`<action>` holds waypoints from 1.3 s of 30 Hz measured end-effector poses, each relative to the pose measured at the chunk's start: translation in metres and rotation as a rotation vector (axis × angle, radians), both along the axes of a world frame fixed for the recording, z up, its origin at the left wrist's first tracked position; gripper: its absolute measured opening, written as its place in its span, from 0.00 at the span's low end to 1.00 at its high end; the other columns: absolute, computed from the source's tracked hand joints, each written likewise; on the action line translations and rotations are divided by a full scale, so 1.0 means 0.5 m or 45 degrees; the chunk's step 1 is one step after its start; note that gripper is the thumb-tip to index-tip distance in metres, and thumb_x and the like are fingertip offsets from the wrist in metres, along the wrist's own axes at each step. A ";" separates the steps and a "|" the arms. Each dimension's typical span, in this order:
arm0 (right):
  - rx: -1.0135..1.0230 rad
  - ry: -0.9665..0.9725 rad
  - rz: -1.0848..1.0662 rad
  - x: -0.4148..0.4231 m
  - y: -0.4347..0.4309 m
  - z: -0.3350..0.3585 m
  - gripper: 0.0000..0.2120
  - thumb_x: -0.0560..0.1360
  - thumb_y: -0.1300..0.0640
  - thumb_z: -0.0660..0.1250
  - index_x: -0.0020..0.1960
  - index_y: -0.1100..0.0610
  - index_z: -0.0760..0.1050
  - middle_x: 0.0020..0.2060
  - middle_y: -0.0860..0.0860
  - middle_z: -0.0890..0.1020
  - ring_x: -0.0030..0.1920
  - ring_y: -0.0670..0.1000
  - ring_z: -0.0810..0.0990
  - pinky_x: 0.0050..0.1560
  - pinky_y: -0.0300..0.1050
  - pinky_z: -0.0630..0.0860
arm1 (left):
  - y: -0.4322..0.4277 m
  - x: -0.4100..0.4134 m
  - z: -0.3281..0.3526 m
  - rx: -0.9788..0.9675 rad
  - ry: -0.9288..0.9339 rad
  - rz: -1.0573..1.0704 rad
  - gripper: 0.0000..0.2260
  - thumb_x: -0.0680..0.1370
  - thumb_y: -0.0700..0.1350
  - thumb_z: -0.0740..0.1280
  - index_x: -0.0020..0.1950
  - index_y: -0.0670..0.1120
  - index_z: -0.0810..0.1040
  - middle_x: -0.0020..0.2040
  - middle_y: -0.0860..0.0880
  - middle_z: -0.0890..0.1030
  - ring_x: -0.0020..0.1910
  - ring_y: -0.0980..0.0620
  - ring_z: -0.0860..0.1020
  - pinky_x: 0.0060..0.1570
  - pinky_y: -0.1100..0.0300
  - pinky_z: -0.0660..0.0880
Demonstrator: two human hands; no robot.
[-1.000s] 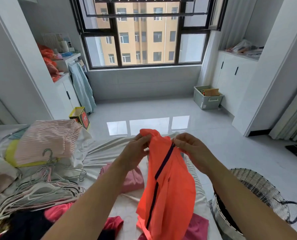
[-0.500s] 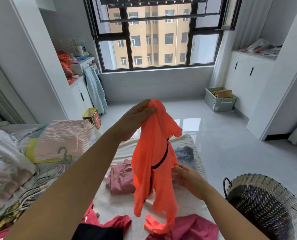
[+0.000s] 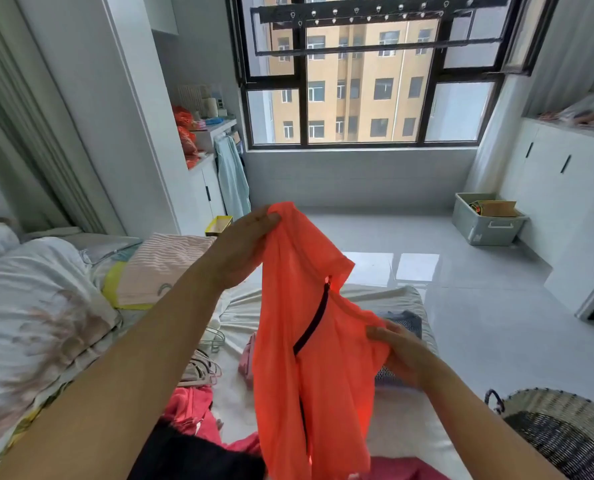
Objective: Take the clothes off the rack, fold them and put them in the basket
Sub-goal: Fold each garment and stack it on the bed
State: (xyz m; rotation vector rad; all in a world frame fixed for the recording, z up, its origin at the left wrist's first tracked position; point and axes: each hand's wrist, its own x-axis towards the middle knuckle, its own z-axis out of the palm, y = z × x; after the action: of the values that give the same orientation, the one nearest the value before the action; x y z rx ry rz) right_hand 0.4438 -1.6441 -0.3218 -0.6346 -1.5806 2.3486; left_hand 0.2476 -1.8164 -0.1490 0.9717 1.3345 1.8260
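The orange shirt (image 3: 309, 358) hangs lengthwise over the bed (image 3: 403, 299) — the left hand (image 3: 243, 247) pinches its top, the right hand (image 3: 399, 351) grips its side lower down; the basket (image 3: 562, 431) stands at the right.

The wicker basket (image 3: 562, 434) stands open-topped at lower right, bare floor (image 3: 479, 306) beyond it; hangers (image 3: 202, 368) and loose clothes (image 3: 191, 410) crowd the bed (image 3: 403, 427) at left.

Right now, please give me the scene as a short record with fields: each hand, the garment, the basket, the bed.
left hand: holds the garment's top, raised
right hand: grips the garment's side, lower down
orange garment: hangs unfolded, dark zipper visible
wicker basket: on the floor, lower right
bed: holds other clothes and hangers
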 end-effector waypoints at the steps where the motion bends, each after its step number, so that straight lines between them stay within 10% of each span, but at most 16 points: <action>1: -0.042 0.055 -0.040 0.011 0.015 0.016 0.39 0.46 0.53 0.83 0.55 0.63 0.78 0.44 0.59 0.83 0.38 0.52 0.82 0.40 0.45 0.80 | -0.018 -0.027 -0.015 0.032 -0.062 0.054 0.09 0.78 0.43 0.63 0.57 0.43 0.76 0.49 0.48 0.82 0.48 0.53 0.79 0.48 0.61 0.78; 4: 0.016 0.217 -0.146 0.036 0.044 0.095 0.36 0.47 0.49 0.83 0.53 0.57 0.79 0.45 0.56 0.84 0.41 0.51 0.83 0.41 0.44 0.81 | -0.060 -0.059 -0.120 -0.118 -0.186 0.183 0.27 0.68 0.59 0.71 0.63 0.50 0.74 0.58 0.49 0.78 0.54 0.51 0.76 0.54 0.50 0.75; 7: 0.190 0.139 -0.206 0.037 0.040 0.134 0.13 0.68 0.55 0.72 0.51 0.56 0.77 0.43 0.54 0.83 0.41 0.49 0.82 0.39 0.41 0.79 | -0.064 0.008 -0.292 -0.590 -0.318 0.063 0.15 0.69 0.52 0.74 0.52 0.48 0.81 0.50 0.45 0.83 0.45 0.48 0.82 0.48 0.51 0.79; 11: 0.787 -0.420 -0.324 0.058 0.042 0.103 0.07 0.80 0.59 0.58 0.45 0.53 0.71 0.41 0.53 0.76 0.42 0.50 0.73 0.39 0.42 0.68 | -0.026 0.006 -0.364 -1.075 0.467 0.202 0.14 0.70 0.51 0.70 0.49 0.42 0.82 0.48 0.43 0.82 0.42 0.52 0.77 0.39 0.63 0.74; 14: 1.071 -0.605 -0.395 0.098 0.062 0.132 0.07 0.81 0.56 0.54 0.47 0.55 0.68 0.38 0.50 0.72 0.42 0.52 0.71 0.36 0.42 0.64 | -0.014 -0.041 -0.290 -0.935 0.579 0.348 0.10 0.76 0.43 0.67 0.55 0.39 0.81 0.46 0.45 0.80 0.38 0.55 0.75 0.33 0.71 0.69; 18: 1.239 -0.507 -0.533 0.132 0.082 0.177 0.09 0.82 0.54 0.52 0.52 0.55 0.69 0.41 0.49 0.74 0.43 0.49 0.72 0.39 0.44 0.65 | -0.028 -0.053 -0.230 -0.644 -0.048 -0.079 0.19 0.67 0.50 0.75 0.54 0.41 0.81 0.50 0.42 0.83 0.48 0.47 0.82 0.45 0.62 0.79; 22: 1.333 -0.618 -0.499 0.142 0.106 0.156 0.10 0.82 0.56 0.53 0.53 0.56 0.73 0.49 0.56 0.78 0.47 0.54 0.74 0.44 0.44 0.65 | -0.013 -0.011 -0.226 -0.537 -0.301 -0.008 0.05 0.76 0.40 0.66 0.47 0.40 0.80 0.42 0.42 0.81 0.33 0.53 0.81 0.33 0.64 0.79; 28: 0.965 -0.474 -0.672 0.157 0.112 0.184 0.14 0.80 0.49 0.56 0.53 0.58 0.74 0.47 0.57 0.77 0.47 0.56 0.75 0.49 0.49 0.71 | -0.006 -0.034 -0.175 -0.080 -0.462 0.219 0.06 0.77 0.38 0.63 0.43 0.45 0.78 0.37 0.48 0.81 0.37 0.53 0.78 0.34 0.63 0.78; 34: 0.797 -1.004 -0.211 0.190 0.097 0.153 0.22 0.76 0.42 0.62 0.47 0.62 0.78 0.44 0.59 0.82 0.44 0.57 0.82 0.46 0.49 0.79 | -0.006 -0.014 -0.205 -0.592 -0.147 0.100 0.05 0.76 0.38 0.66 0.42 0.46 0.76 0.37 0.47 0.78 0.32 0.54 0.76 0.31 0.62 0.73; 39: 0.532 -0.347 -0.324 0.235 0.134 0.195 0.12 0.73 0.53 0.67 0.50 0.61 0.78 0.44 0.55 0.82 0.42 0.50 0.80 0.42 0.41 0.79 | -0.021 -0.047 -0.180 -0.301 -0.318 0.141 0.06 0.73 0.34 0.66 0.40 0.44 0.74 0.38 0.46 0.77 0.33 0.54 0.77 0.33 0.62 0.77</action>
State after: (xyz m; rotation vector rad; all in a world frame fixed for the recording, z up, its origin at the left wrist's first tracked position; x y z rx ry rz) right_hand 0.5611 -1.5769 -0.2244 -1.0126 -1.8975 1.7347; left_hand 0.2242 -1.8270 -0.2391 0.5371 1.4290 1.7544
